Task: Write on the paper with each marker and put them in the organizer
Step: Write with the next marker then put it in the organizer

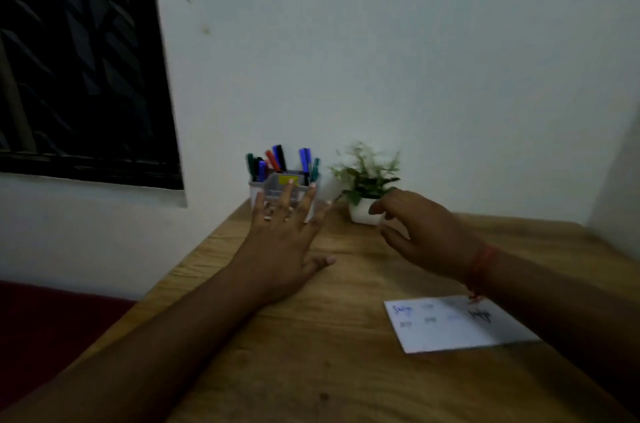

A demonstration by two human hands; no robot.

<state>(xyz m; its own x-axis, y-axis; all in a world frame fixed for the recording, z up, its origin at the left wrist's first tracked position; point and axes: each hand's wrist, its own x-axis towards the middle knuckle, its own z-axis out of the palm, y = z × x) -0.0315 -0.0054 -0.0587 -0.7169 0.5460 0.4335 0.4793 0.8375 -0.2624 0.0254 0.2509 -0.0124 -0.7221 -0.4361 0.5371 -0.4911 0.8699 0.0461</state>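
Left hand (pixel 282 249) flat, fingers (pixel 309 201) spread before the clear plastic organizer (pixel 282 189) holding slim coloured markers (pixel 277 159) at the wood-grain surface's (pixel 311 353) far edge. Right hand (pixel 420 232) loosely curled, holding nothing, beside the white potted plant (pixel 365 187). Rectangular white paper (pixel 453 325), scribbled, near right.

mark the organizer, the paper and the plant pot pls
organizer (pixel 277 188): head view, on its grey front wall above the fingertips.
paper (pixel 446 332): head view, on the bare middle of the sheet.
plant pot (pixel 360 213): head view, on its white front face.
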